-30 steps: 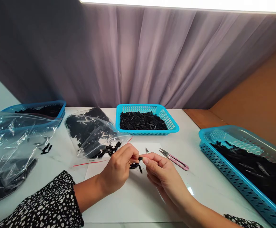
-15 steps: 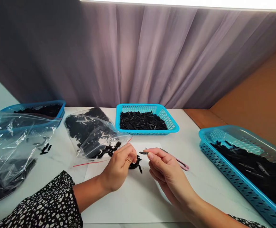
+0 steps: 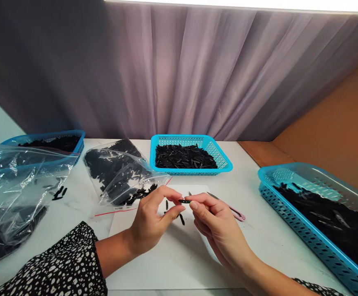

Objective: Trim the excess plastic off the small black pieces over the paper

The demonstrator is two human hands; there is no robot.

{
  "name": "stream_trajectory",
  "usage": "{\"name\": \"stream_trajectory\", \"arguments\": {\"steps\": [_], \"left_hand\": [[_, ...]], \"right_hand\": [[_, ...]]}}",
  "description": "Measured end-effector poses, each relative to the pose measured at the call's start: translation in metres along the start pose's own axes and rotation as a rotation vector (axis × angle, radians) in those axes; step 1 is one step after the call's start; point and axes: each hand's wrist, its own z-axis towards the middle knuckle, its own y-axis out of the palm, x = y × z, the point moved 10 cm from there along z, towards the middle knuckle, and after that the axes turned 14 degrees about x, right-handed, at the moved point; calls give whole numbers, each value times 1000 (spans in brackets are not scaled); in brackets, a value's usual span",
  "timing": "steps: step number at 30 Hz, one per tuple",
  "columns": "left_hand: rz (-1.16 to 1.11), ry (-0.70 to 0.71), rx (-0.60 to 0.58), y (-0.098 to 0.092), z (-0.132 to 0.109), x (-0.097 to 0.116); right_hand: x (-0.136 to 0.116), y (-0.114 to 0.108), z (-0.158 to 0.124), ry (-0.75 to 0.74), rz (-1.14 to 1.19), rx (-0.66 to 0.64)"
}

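Note:
Between thumb and index finger, my right hand [image 3: 211,213] pinches a small, slim black piece [image 3: 184,201], held level above a white sheet [image 3: 154,267]. My left hand [image 3: 154,216] is at the piece's left end, its thumb and index finger apart and the index fingertip close to or touching it. A few loose black pieces [image 3: 182,219] lie on the sheet behind and below my fingers, partly hidden by my left hand. Beyond my right hand lies a pink-handled tool [image 3: 238,214] with dark pointed ends, partly covered by that hand.
A blue basket [image 3: 191,171] of black pieces stands at the back; others are at right [image 3: 308,230] and far left [image 3: 82,142]. A clear zip bag [image 3: 117,172] spills black pieces beside my left hand. Another clear bag [image 3: 19,181] lies at left.
My left hand has spread its thumb and index finger and moved them to the piece's left end. My right hand still holds the piece, almost in the same place.

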Motion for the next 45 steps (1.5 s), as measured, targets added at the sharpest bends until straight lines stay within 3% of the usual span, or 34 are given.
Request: {"name": "stream_trajectory", "arguments": {"steps": [8, 14, 18, 24, 30, 37, 42, 45], "left_hand": [[19, 95, 32, -2, 3, 11], [9, 182, -61, 5, 4, 22], [-1, 198, -62, 5, 3, 22], [22, 61, -7, 0, -1, 5], [-46, -99, -57, 3, -3, -3], [-162, -327, -94, 10, -8, -17], [-119, -316, -110, 10, -6, -20], [93, -220, -154, 9, -3, -20]], "right_hand": [[3, 0, 1, -20, -37, -20], [4, 0, 0, -16, -57, -24], [4, 1, 0, -14, -66, -29], [1, 2, 0, -23, -75, -13], [1, 2, 0, -36, -90, -25], [8, 6, 0, 51, -40, -65], [10, 4, -1, 88, -14, -43], [11, 2, 2, 82, -28, -18]]}}
